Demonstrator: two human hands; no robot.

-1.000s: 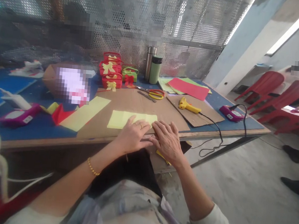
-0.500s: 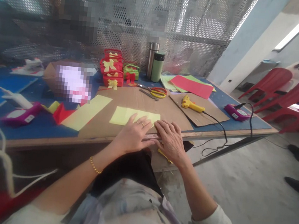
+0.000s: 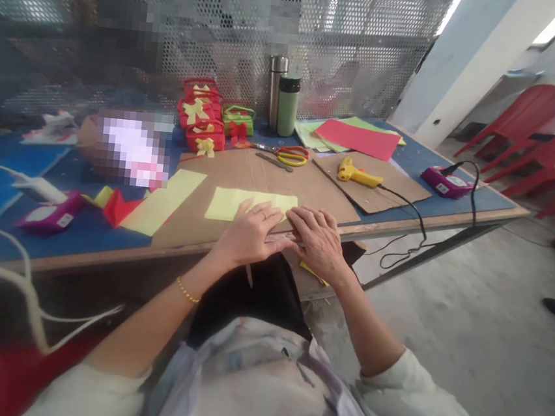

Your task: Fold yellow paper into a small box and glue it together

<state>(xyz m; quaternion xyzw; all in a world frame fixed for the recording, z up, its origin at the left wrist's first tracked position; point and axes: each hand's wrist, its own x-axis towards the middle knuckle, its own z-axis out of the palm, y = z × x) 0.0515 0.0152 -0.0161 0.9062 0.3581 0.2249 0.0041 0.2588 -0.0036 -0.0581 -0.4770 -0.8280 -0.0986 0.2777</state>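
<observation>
A creased pale yellow paper strip point(image 3: 223, 206) lies flat on the brown cardboard sheet point(image 3: 194, 226) at the table's front edge. My left hand point(image 3: 250, 233) rests with fingers stretched over the strip's lower right part. Beside it, my right hand point(image 3: 317, 239) lies flat on the cardboard near the strip's right end, fingers extended. The two thumbs meet at the table edge. Neither hand grips anything. A longer yellow paper strip point(image 3: 170, 201) lies to the left. Behind the hands are scissors point(image 3: 295, 155) and a slim grey tool point(image 3: 274, 162).
A yellow glue gun point(image 3: 359, 173) sits on another cardboard piece at right, its cord hanging over the edge. Red boxes with bows point(image 3: 200, 119), a green box point(image 3: 238, 119), a green bottle point(image 3: 288, 107) and a steel flask point(image 3: 274, 90) stand behind. Red paper point(image 3: 357, 139) lies back right.
The camera view has tilted slightly downward, so the table's things appear a little higher. My hands stay in nearly the same place by the yellow strip.
</observation>
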